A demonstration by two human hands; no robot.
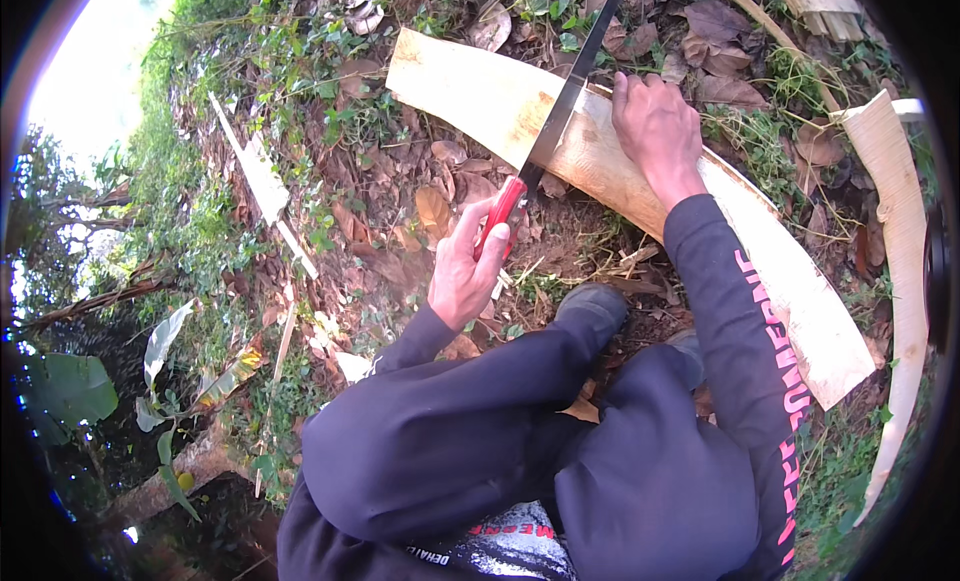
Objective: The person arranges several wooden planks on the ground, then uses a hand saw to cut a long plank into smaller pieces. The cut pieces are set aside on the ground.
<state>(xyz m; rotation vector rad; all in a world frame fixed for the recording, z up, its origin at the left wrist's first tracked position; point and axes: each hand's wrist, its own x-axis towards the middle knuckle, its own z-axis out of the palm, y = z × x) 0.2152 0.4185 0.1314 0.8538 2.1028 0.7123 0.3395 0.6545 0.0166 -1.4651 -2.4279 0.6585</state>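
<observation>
My left hand (467, 266) is wrapped round the red handle (503, 213) of a saw. The saw's long, dark, narrow blade (563, 118) lies slantwise across a long, curved, pale wooden slab (740, 246) and runs out past its far edge; its teeth are too fine to make out. Just right of the blade, my right hand (657, 131) is closed over the slab's far edge, its fingertips partly hidden. My right forearm crosses over the slab and covers part of it. The slab rests low over the ground in front of my feet.
Another curved pale strip (893, 196) lies at the far right, near a bundle of pale slats (820, 6). To the left are a pale split piece (262, 186) and thin sticks. Dry leaves and green weeds cover the ground. My shoe (592, 316) is near the slab's close edge.
</observation>
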